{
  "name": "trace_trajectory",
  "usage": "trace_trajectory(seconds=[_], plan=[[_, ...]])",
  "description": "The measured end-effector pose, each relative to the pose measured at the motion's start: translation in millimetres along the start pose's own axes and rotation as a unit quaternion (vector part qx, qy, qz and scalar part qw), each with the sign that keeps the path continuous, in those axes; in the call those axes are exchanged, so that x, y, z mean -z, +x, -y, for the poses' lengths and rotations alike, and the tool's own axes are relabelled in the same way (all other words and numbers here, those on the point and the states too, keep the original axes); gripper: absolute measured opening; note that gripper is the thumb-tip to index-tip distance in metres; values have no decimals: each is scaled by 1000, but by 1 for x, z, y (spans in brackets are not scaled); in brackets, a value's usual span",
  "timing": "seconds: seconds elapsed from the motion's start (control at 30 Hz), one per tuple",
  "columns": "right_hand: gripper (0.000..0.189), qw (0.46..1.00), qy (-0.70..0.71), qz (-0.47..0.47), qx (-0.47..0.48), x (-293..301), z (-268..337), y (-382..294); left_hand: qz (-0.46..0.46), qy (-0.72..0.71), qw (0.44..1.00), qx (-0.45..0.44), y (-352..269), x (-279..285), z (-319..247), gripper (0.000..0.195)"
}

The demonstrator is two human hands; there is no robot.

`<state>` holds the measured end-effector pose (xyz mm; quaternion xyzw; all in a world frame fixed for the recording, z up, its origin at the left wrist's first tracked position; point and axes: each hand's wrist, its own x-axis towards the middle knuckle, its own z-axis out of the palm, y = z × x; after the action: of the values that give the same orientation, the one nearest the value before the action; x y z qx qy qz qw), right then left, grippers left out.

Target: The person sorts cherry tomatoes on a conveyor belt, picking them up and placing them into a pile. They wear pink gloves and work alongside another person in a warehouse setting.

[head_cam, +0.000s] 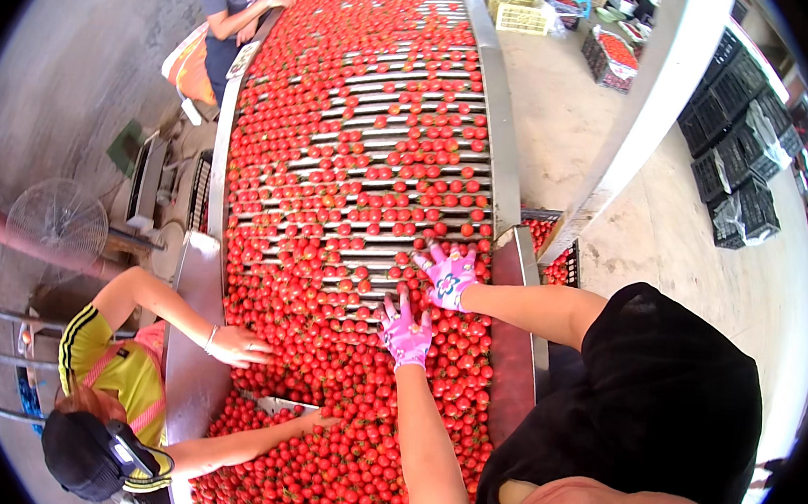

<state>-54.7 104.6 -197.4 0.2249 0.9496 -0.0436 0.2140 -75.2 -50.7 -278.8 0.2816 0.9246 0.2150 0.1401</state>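
Many small red tomatoes (362,453) cover a metal roller conveyor (378,124) and lie thickest at its near end. My left hand (407,333), in a pink flowered glove, rests on the tomatoes at mid-belt with its fingers spread. Just beyond it and to the right, my right hand (450,278), gloved alike, reaches over tomatoes and rollers near the belt's right side, fingers apart. Neither hand shows a tomato in its grasp. The fingertips partly blend into the fruit.
At the left, a co-worker in yellow (131,387) has both hands among the tomatoes. Another person (242,9) stands at the far left side. Metal side walls (511,330) edge the belt. A white post (637,128), a tomato crate (572,264), stacked black crates (731,148) and a fan (58,224) stand around.
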Motion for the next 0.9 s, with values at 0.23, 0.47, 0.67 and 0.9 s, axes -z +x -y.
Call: trace_trajectory(seconds=[0.23, 0.47, 0.67, 0.9], plan=[[68, 998, 47, -19, 48, -71, -7, -30, 25, -12, 996, -84, -47, -10, 1, 66], [72, 982, -103, 133, 91, -33, 35, -90, 196, -45, 980, -7, -59, 3, 19, 74], [59, 954, -61, 243, 168, -70, 68, -112, 229, -49, 964, 123, -116, 14, 29, 80], [77, 913, 36, 322, 250, -63, 85, -149, 243, -89, 946, 195, -196, 56, 27, 78]])
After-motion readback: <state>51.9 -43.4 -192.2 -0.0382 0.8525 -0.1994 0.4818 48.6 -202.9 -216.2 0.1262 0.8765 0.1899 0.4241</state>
